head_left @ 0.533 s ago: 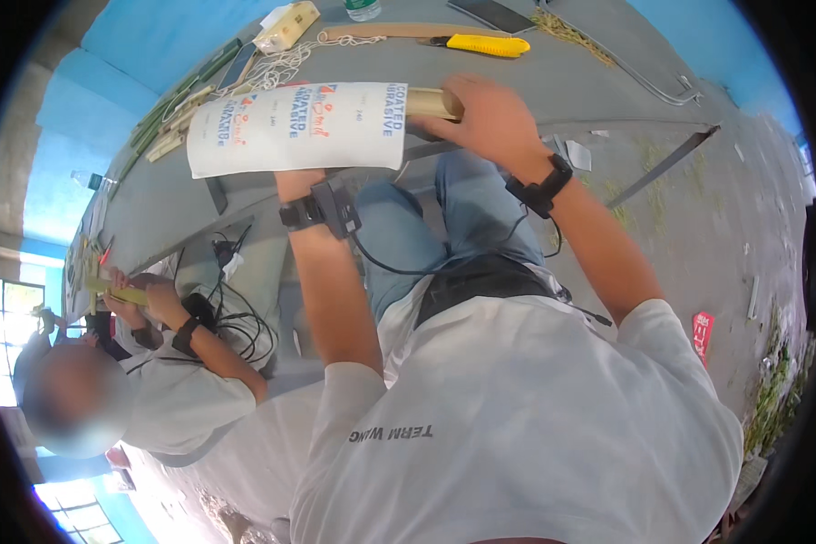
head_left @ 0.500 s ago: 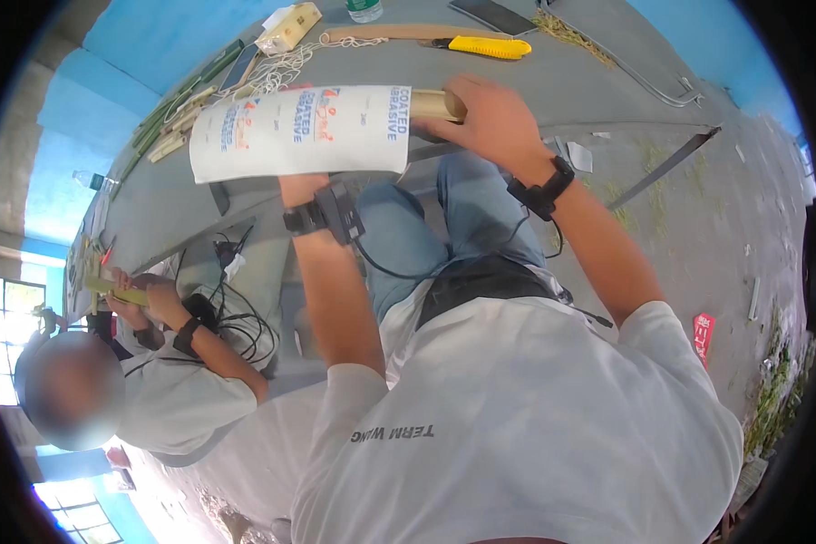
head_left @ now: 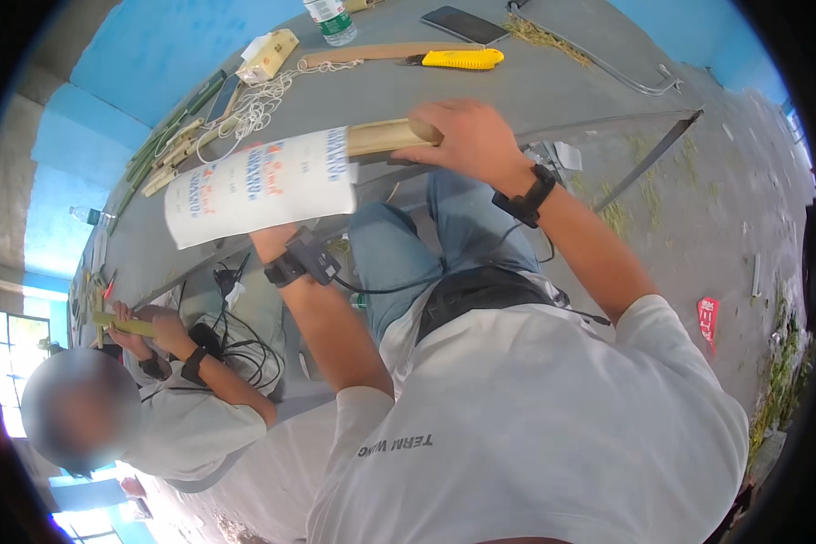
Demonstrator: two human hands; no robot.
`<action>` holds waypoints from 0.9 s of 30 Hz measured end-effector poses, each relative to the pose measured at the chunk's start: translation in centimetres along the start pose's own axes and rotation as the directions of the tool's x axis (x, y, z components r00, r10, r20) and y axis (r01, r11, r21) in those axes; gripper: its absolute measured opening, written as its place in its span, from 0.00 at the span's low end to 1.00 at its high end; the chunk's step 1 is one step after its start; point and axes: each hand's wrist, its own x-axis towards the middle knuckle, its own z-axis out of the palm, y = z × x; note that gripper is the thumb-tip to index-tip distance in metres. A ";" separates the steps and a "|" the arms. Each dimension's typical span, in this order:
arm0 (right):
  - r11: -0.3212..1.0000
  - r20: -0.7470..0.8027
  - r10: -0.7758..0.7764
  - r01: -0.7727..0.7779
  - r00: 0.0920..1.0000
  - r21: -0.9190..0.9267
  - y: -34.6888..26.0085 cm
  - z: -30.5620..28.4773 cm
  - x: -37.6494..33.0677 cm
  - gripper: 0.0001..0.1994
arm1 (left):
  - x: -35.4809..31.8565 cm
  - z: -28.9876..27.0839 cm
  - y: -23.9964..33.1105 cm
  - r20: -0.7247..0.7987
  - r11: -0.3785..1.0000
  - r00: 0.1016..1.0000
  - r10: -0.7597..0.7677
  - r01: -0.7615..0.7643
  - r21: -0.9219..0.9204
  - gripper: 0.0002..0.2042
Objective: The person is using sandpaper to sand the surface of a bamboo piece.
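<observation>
Pale split bamboo strips (head_left: 385, 136), bundled, lie at frame centre-top on grey surface (head_left: 535, 91), one end sleeved in white printed paper sheet (head_left: 258, 186). Right hand (head_left: 467, 136) on bare end, fingers curled round bundle. Left hand under paper, hidden; fingers: cannot tell. Bamboo looks light, stiff, splintery-edged; paper soft, tears easily. Best hold: bare bamboo end.

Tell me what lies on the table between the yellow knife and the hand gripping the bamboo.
In the head view the grey table is bare between the yellow knife and the right hand gripping the bamboo.
</observation>
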 end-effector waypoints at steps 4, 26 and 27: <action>1.000 0.031 0.014 -0.014 0.999 -0.005 -0.3 -0.2 -0.2 0.26 | -0.5 -2.0 -0.3 -0.012 0.991 0.998 0.066 -0.064 0.121 0.26; 0.994 0.019 0.111 -0.110 0.994 -0.020 -0.7 -0.2 0.1 0.29 | 0.7 6.2 0.0 -0.329 0.955 0.944 0.036 0.064 0.288 0.26; 0.990 0.045 0.142 -0.142 0.989 -0.011 -0.7 -0.3 0.1 0.29 | 0.7 6.2 -0.2 -0.356 0.944 0.934 0.009 0.109 0.312 0.25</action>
